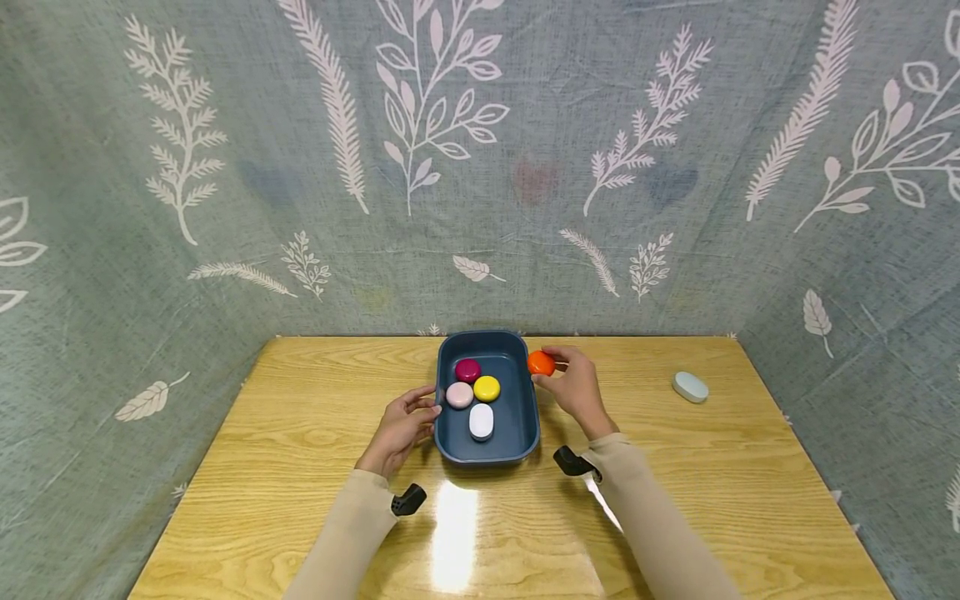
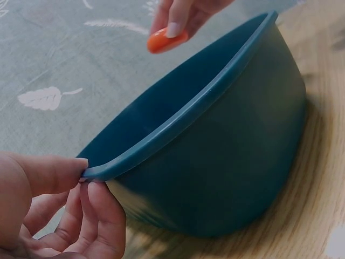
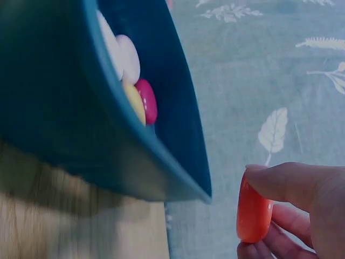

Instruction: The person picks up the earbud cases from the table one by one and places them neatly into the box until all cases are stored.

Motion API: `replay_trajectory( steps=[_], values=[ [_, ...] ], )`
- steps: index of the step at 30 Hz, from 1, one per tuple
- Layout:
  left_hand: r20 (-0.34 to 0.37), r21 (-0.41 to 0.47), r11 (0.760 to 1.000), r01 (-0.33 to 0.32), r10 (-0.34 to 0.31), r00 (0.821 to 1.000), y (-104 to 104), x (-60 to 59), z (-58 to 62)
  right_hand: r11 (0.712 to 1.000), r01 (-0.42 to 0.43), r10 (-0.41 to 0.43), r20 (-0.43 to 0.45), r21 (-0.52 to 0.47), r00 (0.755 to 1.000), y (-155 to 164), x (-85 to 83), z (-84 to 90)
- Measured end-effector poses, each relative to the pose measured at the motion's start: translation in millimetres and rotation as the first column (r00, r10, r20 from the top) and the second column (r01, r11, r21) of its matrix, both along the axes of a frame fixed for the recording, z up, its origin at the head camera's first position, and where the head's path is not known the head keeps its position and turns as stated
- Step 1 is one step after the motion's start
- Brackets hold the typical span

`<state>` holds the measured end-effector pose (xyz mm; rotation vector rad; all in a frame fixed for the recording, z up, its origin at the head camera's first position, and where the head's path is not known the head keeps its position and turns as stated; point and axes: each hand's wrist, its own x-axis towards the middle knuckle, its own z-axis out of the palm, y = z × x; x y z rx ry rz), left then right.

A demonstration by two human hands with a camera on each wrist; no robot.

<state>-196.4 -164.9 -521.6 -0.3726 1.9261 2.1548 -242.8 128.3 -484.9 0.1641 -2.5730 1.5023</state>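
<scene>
A dark blue plastic tub (image 1: 487, 461) stands on the table. My left hand (image 1: 401, 429) pinches its left rim between thumb and fingers, as the left wrist view shows. Between the thumb and fingers of my right hand (image 1: 577, 383) is a glossy orange soap-like disc (image 1: 541, 363), held just outside the tub's right rim in the head view. On the tub's floor lie a magenta disc (image 1: 468, 370), a yellow disc (image 1: 487, 388), a pale pink disc (image 1: 460, 395) and a white oblong piece (image 1: 482, 422). The right wrist view shows the orange disc (image 3: 254, 210) upright on edge.
A pale blue oval piece (image 1: 690, 387) lies on the wooden table (image 1: 315, 417) at the right. Patterned grey-green cloth (image 1: 525, 275) hangs behind the table and along both sides. Each sleeve has a black device (image 1: 408, 499) at the wrist.
</scene>
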Motion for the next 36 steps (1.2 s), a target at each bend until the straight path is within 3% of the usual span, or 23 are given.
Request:
replay_trajectory(
  steps=[16,36],
  values=[
    [0.011,-0.017,1.000,-0.016,0.016,1.000,1,1.0,-0.5,0.999,-0.025,0.024,0.037,0.022,0.999,-38,-4.3,2.2],
    [0.001,-0.002,1.000,-0.013,0.013,1.000,0,0.9,-0.2,0.998,0.022,-0.027,0.111,0.051,0.994,-73,-21.6,-4.2]
  ],
)
